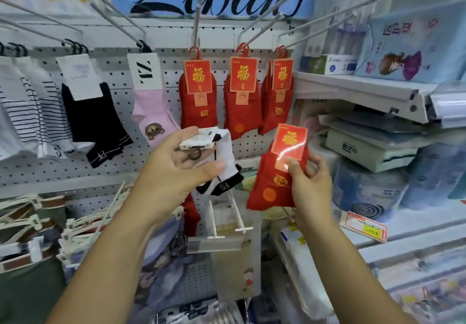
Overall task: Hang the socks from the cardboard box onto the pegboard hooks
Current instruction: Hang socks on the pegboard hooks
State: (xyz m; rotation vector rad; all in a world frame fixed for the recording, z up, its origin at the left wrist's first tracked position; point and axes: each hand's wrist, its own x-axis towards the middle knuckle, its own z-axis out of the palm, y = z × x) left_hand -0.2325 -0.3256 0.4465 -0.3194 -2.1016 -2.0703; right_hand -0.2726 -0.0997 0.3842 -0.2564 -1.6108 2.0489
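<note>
Head view: hung red socks (199,106) fill centre-frame hooks (196,21); left hand (171,172) grips white socks (224,152), right hand (312,187) pinches a red pair (267,187), neither hung yet.

Red cloth socks (272,185), glossy card label (290,142); matt perforated metal pegboard (121,170).

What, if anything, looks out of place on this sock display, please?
Nothing looks damaged or spilled. One oddity: a lone red sock shows below the left hand, well under the row of hanging red socks; whether it hangs on a hook is hidden. The pink sock hangs slightly tilted.
</note>
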